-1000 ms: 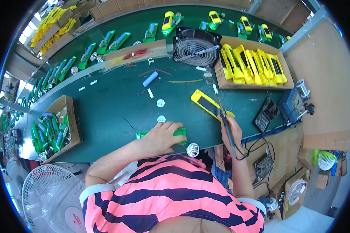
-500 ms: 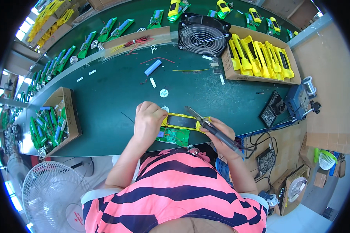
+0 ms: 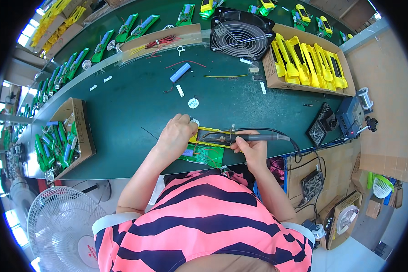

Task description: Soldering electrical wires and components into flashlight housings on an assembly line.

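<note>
My right hand (image 3: 253, 149) grips a soldering iron (image 3: 260, 137), held nearly level with its tip pointing left over a yellow plastic housing (image 3: 208, 129). The housing has a dark panel in its middle. At the housing's left end, my left hand (image 3: 173, 137) is closed, thumb and fingers pressed together; its fingertips are partly hidden. Just below the housing lies a green circuit board (image 3: 211, 157) with thin red wires and a blue cylindrical cell (image 3: 187, 153) by my left wrist. A round white sticker (image 3: 193, 103) lies beyond my left hand.
A carton of yellow housings (image 3: 285, 82) stands back right, beside a black fan (image 3: 240, 38). The soldering station (image 3: 351, 117) is at the right, its cable running to the iron. At the left sits a carton of green boards (image 3: 84, 127). A loose blue cell (image 3: 180, 72) lies mid-table.
The soldering iron has swung from a steep slant to nearly level, its tip now lower and over the housing. My right hand has turned with it; my left stays at the housing's left end.
</note>
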### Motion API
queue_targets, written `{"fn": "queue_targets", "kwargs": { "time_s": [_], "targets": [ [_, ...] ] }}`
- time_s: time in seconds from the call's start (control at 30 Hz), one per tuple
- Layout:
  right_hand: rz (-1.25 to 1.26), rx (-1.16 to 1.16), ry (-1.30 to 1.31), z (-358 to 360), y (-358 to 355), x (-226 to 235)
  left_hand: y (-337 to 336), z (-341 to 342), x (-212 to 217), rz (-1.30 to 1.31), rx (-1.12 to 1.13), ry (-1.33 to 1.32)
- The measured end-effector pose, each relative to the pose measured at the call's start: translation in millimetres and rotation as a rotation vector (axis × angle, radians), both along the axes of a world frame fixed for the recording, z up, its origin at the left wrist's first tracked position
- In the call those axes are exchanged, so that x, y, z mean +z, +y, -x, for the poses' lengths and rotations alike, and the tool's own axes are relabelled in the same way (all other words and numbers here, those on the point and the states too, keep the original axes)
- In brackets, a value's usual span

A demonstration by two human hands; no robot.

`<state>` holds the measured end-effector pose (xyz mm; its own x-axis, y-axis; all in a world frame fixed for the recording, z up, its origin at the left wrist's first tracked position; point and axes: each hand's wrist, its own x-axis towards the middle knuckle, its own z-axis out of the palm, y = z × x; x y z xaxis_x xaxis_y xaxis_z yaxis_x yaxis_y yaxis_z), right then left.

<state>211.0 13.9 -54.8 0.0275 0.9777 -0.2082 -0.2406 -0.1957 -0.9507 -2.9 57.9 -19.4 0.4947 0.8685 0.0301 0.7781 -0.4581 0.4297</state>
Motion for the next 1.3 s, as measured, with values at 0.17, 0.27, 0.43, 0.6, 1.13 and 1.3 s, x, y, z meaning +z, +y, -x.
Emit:
{"fn": "queue_targets", "kwargs": {
  "time_s": [0.17,0.27,0.43,0.6,1.13,1.3],
  "targets": [
    [0.011,0.041,-0.024,0.3,-0.4,-4.6,-1.9,-0.3,-3.4,-0.010,0.013,-0.015],
    [0.007,0.059,-0.031,-0.7,-1.3,-6.4,-2.0,-1.3,-3.5,0.005,0.011,-0.008],
    [-0.008,0.073,-0.045,-2.7,-0.5,-4.8,0.0,-1.0,-4.0,-0.007,-0.003,0.019],
    [-0.096,0.026,0.008,-10.6,-5.1,-1.7,0.5,-0.9,-4.8,-0.015,0.008,0.016],
    [-0.488,0.181,-0.884,-42.2,-13.2,14.2,-0.3,-8.6,-3.3,-0.068,0.029,0.033],
    [-0.471,0.191,-0.875,-46.5,-15.0,15.1,0.8,-9.8,12.3,-0.079,0.031,-0.093]
  ]
}}
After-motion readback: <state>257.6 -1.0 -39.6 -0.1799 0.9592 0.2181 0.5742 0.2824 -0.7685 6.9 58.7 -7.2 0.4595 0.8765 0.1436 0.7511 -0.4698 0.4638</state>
